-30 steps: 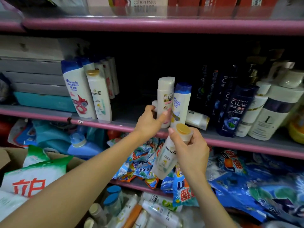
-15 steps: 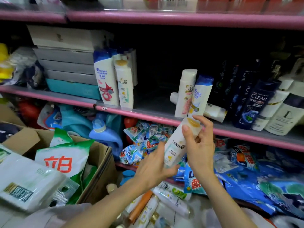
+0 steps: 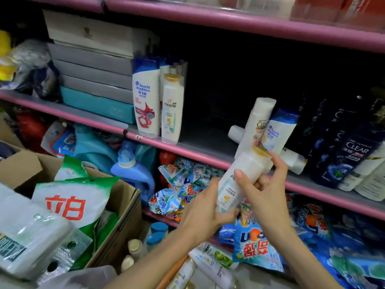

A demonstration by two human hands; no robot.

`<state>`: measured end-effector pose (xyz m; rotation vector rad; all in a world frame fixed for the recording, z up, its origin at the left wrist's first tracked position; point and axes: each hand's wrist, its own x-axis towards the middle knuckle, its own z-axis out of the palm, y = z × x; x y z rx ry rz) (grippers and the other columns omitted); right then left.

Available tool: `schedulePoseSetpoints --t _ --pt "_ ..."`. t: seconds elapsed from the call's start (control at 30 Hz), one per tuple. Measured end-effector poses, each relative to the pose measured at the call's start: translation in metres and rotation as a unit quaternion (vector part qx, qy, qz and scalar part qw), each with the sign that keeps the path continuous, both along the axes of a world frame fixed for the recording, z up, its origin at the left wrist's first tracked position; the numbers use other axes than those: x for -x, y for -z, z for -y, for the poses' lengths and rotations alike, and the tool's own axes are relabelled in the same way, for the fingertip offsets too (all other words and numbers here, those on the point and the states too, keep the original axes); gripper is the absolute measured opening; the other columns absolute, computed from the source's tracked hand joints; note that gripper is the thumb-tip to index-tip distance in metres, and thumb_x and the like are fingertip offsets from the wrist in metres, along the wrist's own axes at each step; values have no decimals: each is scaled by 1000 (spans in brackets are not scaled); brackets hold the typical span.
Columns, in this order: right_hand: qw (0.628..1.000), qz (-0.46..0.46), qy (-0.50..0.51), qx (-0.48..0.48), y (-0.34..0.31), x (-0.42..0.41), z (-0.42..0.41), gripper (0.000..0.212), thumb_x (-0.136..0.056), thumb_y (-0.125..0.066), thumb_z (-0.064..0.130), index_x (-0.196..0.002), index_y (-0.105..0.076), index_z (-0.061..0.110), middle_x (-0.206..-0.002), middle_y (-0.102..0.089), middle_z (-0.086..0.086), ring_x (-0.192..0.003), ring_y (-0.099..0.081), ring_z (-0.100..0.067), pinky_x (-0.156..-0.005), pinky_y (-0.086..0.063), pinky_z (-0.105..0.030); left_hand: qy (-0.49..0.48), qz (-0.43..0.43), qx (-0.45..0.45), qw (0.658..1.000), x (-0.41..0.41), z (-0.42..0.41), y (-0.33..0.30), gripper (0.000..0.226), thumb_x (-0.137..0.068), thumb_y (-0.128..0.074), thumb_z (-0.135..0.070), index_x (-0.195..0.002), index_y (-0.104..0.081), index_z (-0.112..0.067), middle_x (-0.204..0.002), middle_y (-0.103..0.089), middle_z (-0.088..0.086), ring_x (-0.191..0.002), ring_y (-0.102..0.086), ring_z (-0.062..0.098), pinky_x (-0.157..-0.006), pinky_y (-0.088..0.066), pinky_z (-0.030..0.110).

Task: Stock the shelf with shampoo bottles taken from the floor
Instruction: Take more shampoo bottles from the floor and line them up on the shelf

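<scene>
I hold a white Pantene shampoo bottle (image 3: 235, 180) with a gold cap, tilted, in front of the pink-edged middle shelf (image 3: 187, 147). My left hand (image 3: 203, 213) grips its lower end. My right hand (image 3: 263, 188) wraps its upper part near the cap. On the shelf behind stand a white Clear bottle (image 3: 257, 124) and a Head & Shoulders bottle (image 3: 277, 132), with another white bottle (image 3: 291, 160) lying down. Farther left stand a Head & Shoulders bottle (image 3: 145, 99) and a Pantene bottle (image 3: 171, 107). More shampoo bottles (image 3: 210, 265) lie on the floor.
Dark Clear bottles (image 3: 352, 151) fill the shelf's right side; stacked flat boxes (image 3: 93, 65) sit at its left. A dark gap lies between the bottle groups. A cardboard box (image 3: 123, 217) with detergent bags stands at lower left; detergent packets (image 3: 252, 245) crowd the bottom shelf.
My left hand left the Clear bottle on the shelf and came down to grip the Pantene bottle's lower end. My view swung left, shifting the shelf rightward in frame.
</scene>
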<state>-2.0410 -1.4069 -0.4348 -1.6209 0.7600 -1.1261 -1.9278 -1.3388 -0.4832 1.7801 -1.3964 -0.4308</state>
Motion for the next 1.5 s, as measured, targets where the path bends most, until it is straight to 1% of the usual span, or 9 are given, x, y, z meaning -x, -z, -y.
schedulePoseSetpoints --t 0.1,0.2,0.3,0.43,0.6,0.8,1.0,1.27,1.5 --pt "991 -115 -61 11 -17 -15 15 34 -79 -73 22 -110 -58 19 -92 -74 3 -88 -71 -13 -74 -59 -29 -31 -46 47 997 -16 15 -15 54 -66 -61 -47 -113 -35 -40 -85 -62 -10 -69 -60 9 -57 -52 37" --pt "979 -177 -46 93 -35 -41 28 28 -79 -73 29 -103 -60 21 -94 -70 13 -85 -66 5 -73 -54 -15 -70 -81 98 989 -31 26 -27 48 -67 -62 -47 -107 -36 -42 -87 -61 -11 -72 -59 7 -57 -51 34" --pt "981 -144 -10 128 -54 -74 44 26 -82 -70 32 -103 -58 21 -97 -68 13 -87 -65 2 -72 -53 -21 -129 -122 166 970 -47 37 -43 46 -72 -65 -51 -110 -43 -34 -97 -61 -11 -84 -59 8 -65 -51 30" --pt "981 -81 46 168 -64 -121 77 26 -86 -67 26 -106 -50 20 -97 -59 19 -88 -60 2 -73 -46 -12 -245 -129 240 930 -82 50 -58 49 -86 -63 -26 -129 -42 -14 -124 -48 -1 -111 -49 12 -97 -42 27" --pt "982 -99 42 156 -34 -171 113 24 -89 -65 23 -102 -45 18 -92 -58 11 -90 -59 -10 -71 -45 -17 -290 -65 195 935 -115 59 -56 63 -89 -62 -27 -141 -29 -11 -140 -36 4 -126 -38 16 -100 -30 22" --pt "988 -92 -32 121 -5 -190 131 30 -85 -69 28 -106 -47 27 -95 -60 22 -90 -61 3 -73 -52 -17 -299 -9 149 942 -138 63 -36 70 -86 -65 -32 -142 -28 -12 -141 -39 5 -125 -43 22 -97 -40 34" --pt "979 -172 -73 86 14 -192 132 29 -77 -76 31 -93 -52 34 -90 -64 14 -83 -64 -1 -62 -48 -10 -374 106 109 915 -138 69 -27 66 -76 -72 -43 -128 -44 -14 -127 -54 4 -117 -47 25 -93 -36 40" --pt "978 -172 -114 35 13 -210 131 31 -88 -65 16 -118 -55 20 -105 -64 8 -89 -58 6 -64 -46 -3 -432 97 80 893 -140 78 -22 52 -70 -72 -50 -106 -55 -17 -107 -62 2 -107 -43 26 -84 -35 40" --pt "977 -160 -137 27 14 -211 131 35 -91 -61 13 -124 -54 19 -115 -62 9 -104 -57 -2 -71 -45 -3 -430 84 74 896 -143 77 -19 50 -71 -67 -52 -109 -54 -22 -108 -61 -3 -108 -37 21 -87 -31 37"
